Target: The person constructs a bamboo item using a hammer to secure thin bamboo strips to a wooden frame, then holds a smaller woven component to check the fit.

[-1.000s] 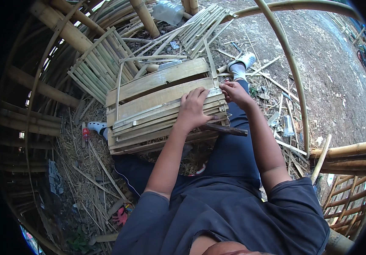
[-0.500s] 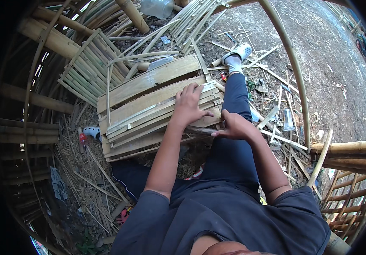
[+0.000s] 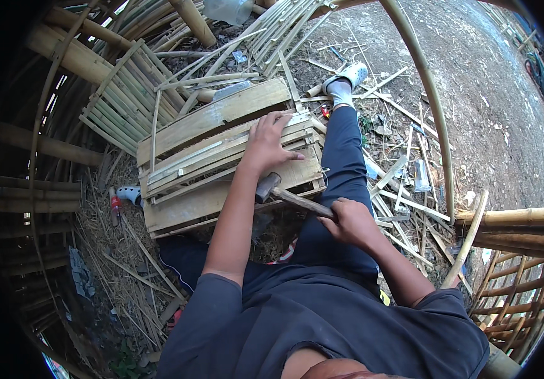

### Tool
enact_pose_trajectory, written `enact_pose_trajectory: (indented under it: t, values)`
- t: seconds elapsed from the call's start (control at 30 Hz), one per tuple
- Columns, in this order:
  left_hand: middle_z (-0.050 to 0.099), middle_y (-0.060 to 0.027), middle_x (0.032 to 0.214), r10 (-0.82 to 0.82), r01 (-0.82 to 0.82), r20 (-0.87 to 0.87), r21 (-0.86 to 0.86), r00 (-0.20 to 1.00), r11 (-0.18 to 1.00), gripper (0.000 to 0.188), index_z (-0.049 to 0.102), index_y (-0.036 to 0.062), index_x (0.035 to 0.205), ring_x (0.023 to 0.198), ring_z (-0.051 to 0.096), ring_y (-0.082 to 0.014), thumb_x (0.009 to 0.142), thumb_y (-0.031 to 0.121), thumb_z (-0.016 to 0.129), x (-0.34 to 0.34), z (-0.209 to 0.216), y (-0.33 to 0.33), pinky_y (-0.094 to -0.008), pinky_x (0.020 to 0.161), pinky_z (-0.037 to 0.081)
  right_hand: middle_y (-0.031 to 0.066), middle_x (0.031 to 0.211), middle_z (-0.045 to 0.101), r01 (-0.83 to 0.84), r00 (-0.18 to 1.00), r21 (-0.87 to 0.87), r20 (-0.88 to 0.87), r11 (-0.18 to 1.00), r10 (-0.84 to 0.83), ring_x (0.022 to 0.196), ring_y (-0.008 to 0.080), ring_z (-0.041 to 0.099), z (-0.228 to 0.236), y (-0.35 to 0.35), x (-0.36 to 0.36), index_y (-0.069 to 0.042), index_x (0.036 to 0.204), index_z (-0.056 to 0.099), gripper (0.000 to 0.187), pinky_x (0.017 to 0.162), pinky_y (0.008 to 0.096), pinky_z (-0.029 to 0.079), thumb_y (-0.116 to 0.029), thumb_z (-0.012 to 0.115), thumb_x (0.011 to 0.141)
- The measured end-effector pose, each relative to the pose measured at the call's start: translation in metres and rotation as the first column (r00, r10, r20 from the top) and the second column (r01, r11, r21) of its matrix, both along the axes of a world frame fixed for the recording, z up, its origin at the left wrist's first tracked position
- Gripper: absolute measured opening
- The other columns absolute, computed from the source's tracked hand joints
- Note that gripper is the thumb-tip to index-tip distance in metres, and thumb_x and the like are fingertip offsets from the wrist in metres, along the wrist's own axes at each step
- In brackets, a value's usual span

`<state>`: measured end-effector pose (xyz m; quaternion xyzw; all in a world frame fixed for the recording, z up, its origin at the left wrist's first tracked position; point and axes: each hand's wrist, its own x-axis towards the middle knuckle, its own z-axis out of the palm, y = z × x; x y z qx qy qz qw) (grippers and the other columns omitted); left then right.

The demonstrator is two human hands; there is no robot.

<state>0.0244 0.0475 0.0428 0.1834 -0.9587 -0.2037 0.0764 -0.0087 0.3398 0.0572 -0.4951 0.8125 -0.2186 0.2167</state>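
Observation:
Between my legs stands a low wooden bench [image 3: 212,123] made of boards with gaps. Several thin bamboo slats [image 3: 199,158] lie side by side along its top. My left hand [image 3: 267,142] rests flat on the slats near their right end, thumb spread out to the right. In my right hand [image 3: 349,221] is a hammer [image 3: 302,202], gripped by its wooden handle. The metal head hangs beside my left forearm, over the near edge of the bench.
A panel of bamboo strips [image 3: 124,104] leans at the bench's left. A bundle of split strips [image 3: 275,38] lies beyond. A curved bamboo pole [image 3: 433,95] rises at right. Scraps and a clear plastic cup [image 3: 422,175] litter the ground. A red bottle [image 3: 115,207] lies left.
My right hand has drawn back toward me and slightly right, bringing the hammer head into sight away from the slat ends. My left hand stays on the slats.

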Motion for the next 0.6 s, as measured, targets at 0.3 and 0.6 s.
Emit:
enact_pose_trajectory:
  t: [0.3,0.6]
  values:
    - [0.061,-0.0109,0.137,-0.057,0.059,0.055,-0.047,0.997,0.997,0.046,0.064,0.0107,0.141,0.134,0.053,-0.0282,0.102,0.036,0.062,-0.002,-0.008,-0.009,-0.0491,0.122,0.032,-0.0034,0.06,0.05,0.3,0.655,0.178,0.676,0.937,-0.338,0.052,0.0063,0.045,0.036,0.064,-0.04,-0.004,0.075,0.061,0.045,0.048,0.0288,0.037,-0.039,0.074,0.099]
    - [0.066,-0.0097,0.117,-0.061,-0.01,-0.311,-0.223,0.948,0.975,0.038,0.067,0.0093,0.133,0.117,0.061,-0.0277,0.097,0.015,0.059,0.002,-0.034,0.003,-0.0446,0.104,0.046,0.0092,0.059,0.054,0.467,0.861,-0.013,0.231,0.884,-0.452,0.055,0.019,0.049,0.029,0.008,-0.09,0.003,0.084,0.064,0.04,0.056,0.0393,0.042,-0.034,0.076,0.096]
